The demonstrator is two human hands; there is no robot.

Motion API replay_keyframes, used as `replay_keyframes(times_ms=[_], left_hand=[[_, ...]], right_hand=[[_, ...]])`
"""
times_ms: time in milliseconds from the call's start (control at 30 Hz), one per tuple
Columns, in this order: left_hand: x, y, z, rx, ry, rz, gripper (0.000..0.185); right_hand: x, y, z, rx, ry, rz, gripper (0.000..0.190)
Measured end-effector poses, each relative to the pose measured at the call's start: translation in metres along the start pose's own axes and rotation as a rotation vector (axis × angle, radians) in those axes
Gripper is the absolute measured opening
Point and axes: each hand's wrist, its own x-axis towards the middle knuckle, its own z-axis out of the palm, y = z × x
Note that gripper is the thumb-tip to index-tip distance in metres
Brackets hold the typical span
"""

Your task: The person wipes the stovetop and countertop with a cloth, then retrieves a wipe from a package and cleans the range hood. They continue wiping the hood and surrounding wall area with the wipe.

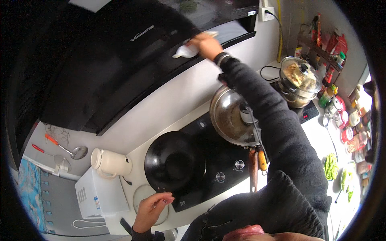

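Note:
My right hand [206, 45] is raised against the black range hood [120, 75] and grips a white cloth or tissue [186, 51], slightly blurred. The cloth touches the lower front of the hood. My left hand [155, 208] hangs near the counter's front edge, fingers curled loosely with nothing seen in them. Beside it lies a round pale lid or plate [144, 192], partly hidden by the hand. Just above the left hand, a black wok [172, 161] rests on the black cooktop [208, 168].
A glass-lidded pan [229, 120] sits at the back of the cooktop, with a lidded steamer pot [300, 78] beyond. At left stand a cream kettle [113, 162] and a white box [102, 192]; utensils hang behind. Jars and plates of green vegetables [331, 167] line the right.

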Motion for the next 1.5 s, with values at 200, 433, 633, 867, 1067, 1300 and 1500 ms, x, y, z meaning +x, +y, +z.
replay_keyframes(times_ms=[200,433,633,867,1067,1300,1500], left_hand=[[-0.042,-0.024,-0.019,-0.069,0.146,-0.089,0.022],[-0.059,-0.037,-0.034,-0.106,0.209,-0.164,0.022],[-0.049,-0.052,-0.048,-0.187,0.132,-0.109,0.022],[-0.051,-0.071,-0.054,-0.225,0.053,-0.034,0.021],[-0.064,-0.075,-0.061,-0.208,0.077,-0.062,0.022],[-0.074,-0.088,-0.069,-0.188,0.097,0.002,0.021],[-0.085,-0.098,-0.078,-0.215,0.132,-0.008,0.023]], right_hand=[[-0.055,0.120,-0.026,-0.296,0.196,0.577,0.031],[-0.024,0.150,0.026,-0.718,0.285,0.338,0.028],[0.014,0.012,0.046,-0.431,-0.325,0.130,0.032],[0.047,-0.205,0.069,0.251,0.012,0.100,0.045],[0.055,-0.232,0.074,0.248,-0.317,-0.047,0.056],[0.032,-0.067,0.013,-0.459,-0.744,0.017,0.040],[0.032,-0.015,0.013,-0.236,-0.702,0.363,0.046]])
